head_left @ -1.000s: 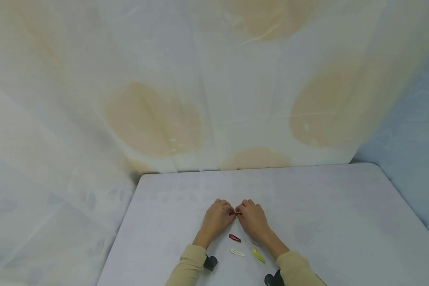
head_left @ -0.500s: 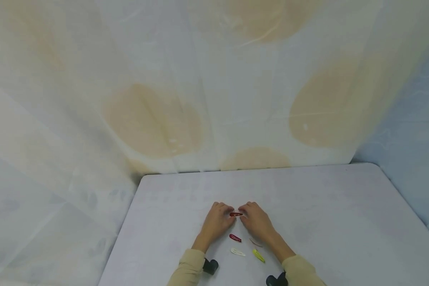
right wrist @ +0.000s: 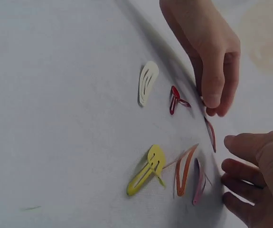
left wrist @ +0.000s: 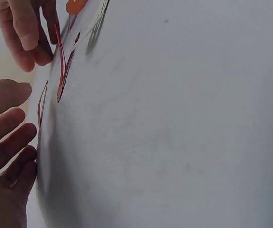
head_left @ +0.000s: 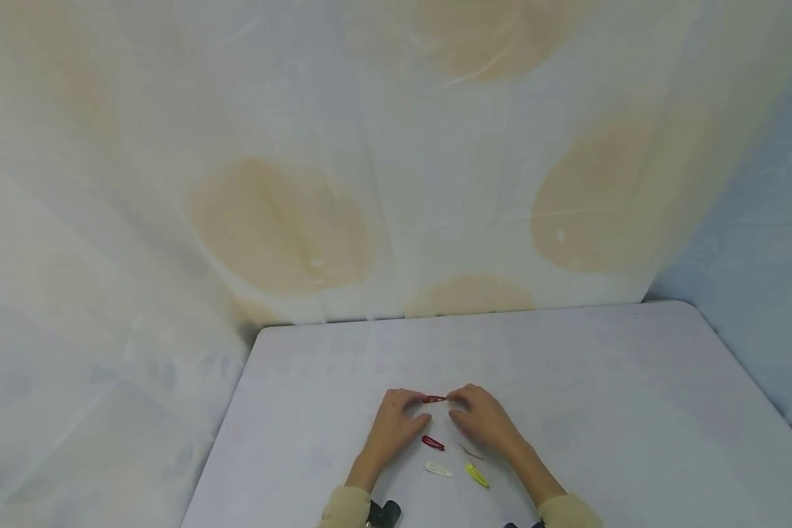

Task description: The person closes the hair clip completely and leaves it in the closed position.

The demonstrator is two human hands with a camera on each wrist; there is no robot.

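The desk (head_left: pixel 567 381) carries both hands near its front edge, and they have drawn back toward the person a little compared with a second ago, when they were pressed together over a small dark red hair clip. Then the clip was pinched between the fingertips of both hands; now the left hand (head_left: pixel 396 424) and the right hand (head_left: pixel 485 418) sit slightly apart, fingers relaxed and released, holding nothing. The dark red hair clip (head_left: pixel 435 399) lies flat on the desk in the gap between their fingertips, just beyond the thumbs; in the right wrist view it shows as a thin red sliver (right wrist: pixel 211 134) beside the left hand's fingers. Judging from that, the clip has just been snapped or set down and let go, so this piece looks finished.

Nearer the person, between the two wrists, the other clips lie unmoved: a second red clip (head_left: pixel 432 443), a white clip (head_left: pixel 438 468), a yellow clip (head_left: pixel 477 475), and an orange clip (right wrist: pixel 185 170) with a pink clip (right wrist: pixel 199 181) just beside it, close under the right hand.
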